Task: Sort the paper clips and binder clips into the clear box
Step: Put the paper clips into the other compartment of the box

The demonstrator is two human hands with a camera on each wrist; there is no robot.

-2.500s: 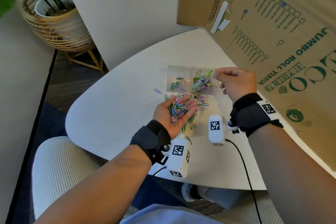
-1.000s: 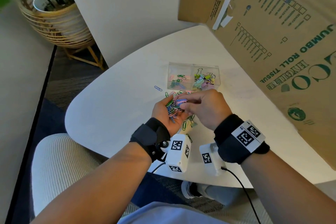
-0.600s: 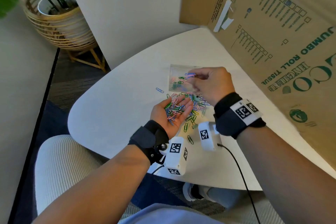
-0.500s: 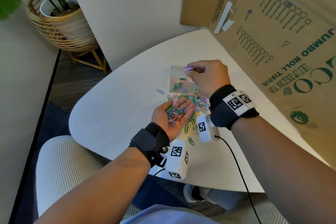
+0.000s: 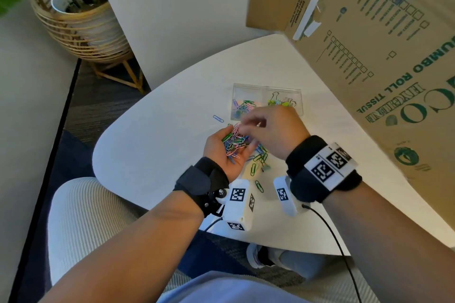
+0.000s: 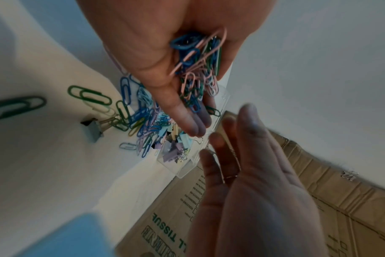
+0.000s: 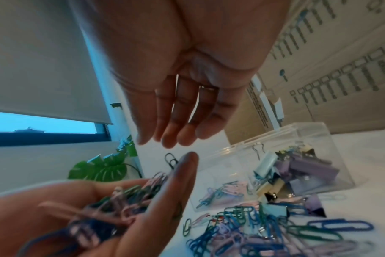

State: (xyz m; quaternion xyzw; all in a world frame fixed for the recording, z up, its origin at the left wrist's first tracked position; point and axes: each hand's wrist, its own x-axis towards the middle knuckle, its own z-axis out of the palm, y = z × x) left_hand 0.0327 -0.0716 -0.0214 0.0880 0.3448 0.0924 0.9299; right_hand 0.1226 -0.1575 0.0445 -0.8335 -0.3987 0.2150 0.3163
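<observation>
My left hand (image 5: 220, 155) lies palm up over the white table (image 5: 157, 145), fingers nearly straight, carrying a heap of coloured paper clips (image 5: 234, 142) (image 6: 196, 69) (image 7: 112, 205). Just above that heap my right hand (image 5: 273, 128) (image 7: 187, 87) hovers with straight fingers, holding nothing. Behind both hands sits the clear box (image 5: 267, 86) (image 7: 308, 132); its left compartment holds paper clips (image 5: 243, 107), its right one binder clips (image 5: 280, 102) (image 7: 297, 173). Under the hands a loose pile of clips (image 5: 259, 155) (image 6: 147, 125) (image 7: 253, 231) spreads over the table, with a grey-green binder clip (image 6: 92, 128) at its edge.
A big cardboard box (image 5: 369, 56) walls off the table's right side, close to the clear box. One blue paper clip (image 5: 218, 118) lies alone to the left, a green one (image 5: 259, 186) near my wrists. A potted plant (image 5: 81, 22) stands on the floor at the far left.
My right hand carried pinched paper clips from the left palm to the box's left compartment, let them go, and has come back over the palm empty. The left hand stayed put.
</observation>
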